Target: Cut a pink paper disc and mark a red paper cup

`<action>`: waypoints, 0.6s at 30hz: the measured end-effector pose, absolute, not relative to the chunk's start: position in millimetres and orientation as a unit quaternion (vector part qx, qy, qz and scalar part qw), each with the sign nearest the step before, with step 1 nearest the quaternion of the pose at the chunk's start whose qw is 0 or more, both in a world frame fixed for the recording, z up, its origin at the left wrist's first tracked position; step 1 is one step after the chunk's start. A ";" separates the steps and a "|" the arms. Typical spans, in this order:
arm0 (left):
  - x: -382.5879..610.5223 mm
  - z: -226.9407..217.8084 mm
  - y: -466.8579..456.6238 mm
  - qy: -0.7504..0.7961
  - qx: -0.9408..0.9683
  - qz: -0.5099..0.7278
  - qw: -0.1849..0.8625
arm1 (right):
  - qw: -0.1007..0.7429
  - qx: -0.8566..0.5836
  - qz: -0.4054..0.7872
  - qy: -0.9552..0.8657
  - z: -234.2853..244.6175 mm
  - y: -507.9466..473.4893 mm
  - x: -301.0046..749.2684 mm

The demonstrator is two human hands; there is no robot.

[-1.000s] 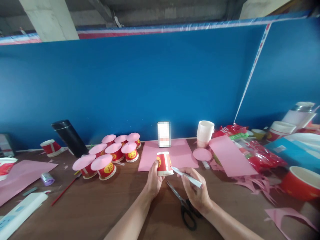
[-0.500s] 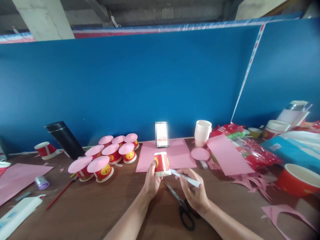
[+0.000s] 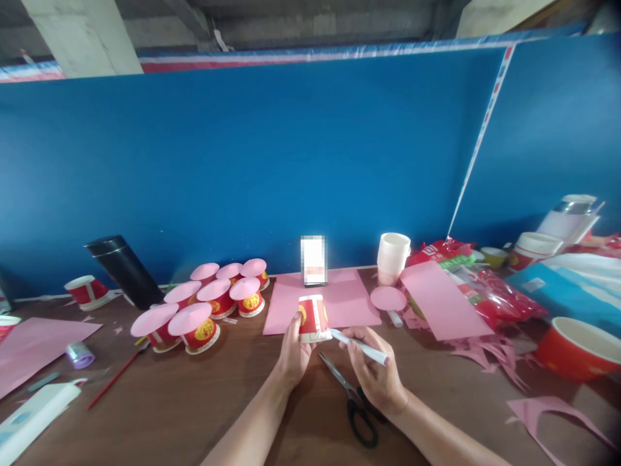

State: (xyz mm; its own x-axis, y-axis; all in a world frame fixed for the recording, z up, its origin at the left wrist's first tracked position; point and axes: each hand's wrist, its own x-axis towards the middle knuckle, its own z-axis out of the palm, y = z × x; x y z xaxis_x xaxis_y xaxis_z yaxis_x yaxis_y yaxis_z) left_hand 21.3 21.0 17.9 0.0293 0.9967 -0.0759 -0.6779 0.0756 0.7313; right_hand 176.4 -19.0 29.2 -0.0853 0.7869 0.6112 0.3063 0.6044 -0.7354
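Observation:
My left hand (image 3: 294,353) grips an upside-down red and white paper cup (image 3: 313,318) that stands on the near edge of a pink paper sheet (image 3: 322,299). My right hand (image 3: 376,372) holds a white marker pen (image 3: 359,346) with its tip against the cup's rim on the right side. Black-handled scissors (image 3: 353,399) lie on the brown table just below and between my hands.
Several upturned red cups topped with pink paper discs (image 3: 208,304) stand at the left, beside a black flask (image 3: 125,270). A stack of white cups (image 3: 392,257), a pink disc (image 3: 389,298), more pink paper (image 3: 440,299), scraps and red bowls (image 3: 577,347) lie at the right. A blue partition (image 3: 291,162) backs the table.
The view shifted slightly between the oldest frame and now. My hands, the cup and the marker have stayed in nearly the same pose.

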 end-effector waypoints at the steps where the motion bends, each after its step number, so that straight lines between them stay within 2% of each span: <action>1: 21.3 17.9 20.7 0.302 0.265 0.626 0.668 | 0.552 -0.389 0.217 -0.705 29.3 -19.4 176.2; 11: 20.1 11.7 23.2 0.287 0.270 0.626 0.672 | 0.540 -0.388 0.217 -0.715 28.3 -17.9 175.9; 18: 19.5 8.9 25.2 0.298 0.263 0.622 0.674 | 0.560 -0.385 0.239 -0.694 30.9 -18.4 177.2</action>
State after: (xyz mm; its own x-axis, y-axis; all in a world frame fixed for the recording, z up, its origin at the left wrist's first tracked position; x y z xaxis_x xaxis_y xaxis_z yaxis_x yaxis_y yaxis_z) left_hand 19.5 25.2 8.9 0.0475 0.9960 -0.0757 -0.6827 0.0876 0.7254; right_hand 177.2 -18.4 30.9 -0.0761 0.8014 0.5933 0.2660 0.5897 -0.7625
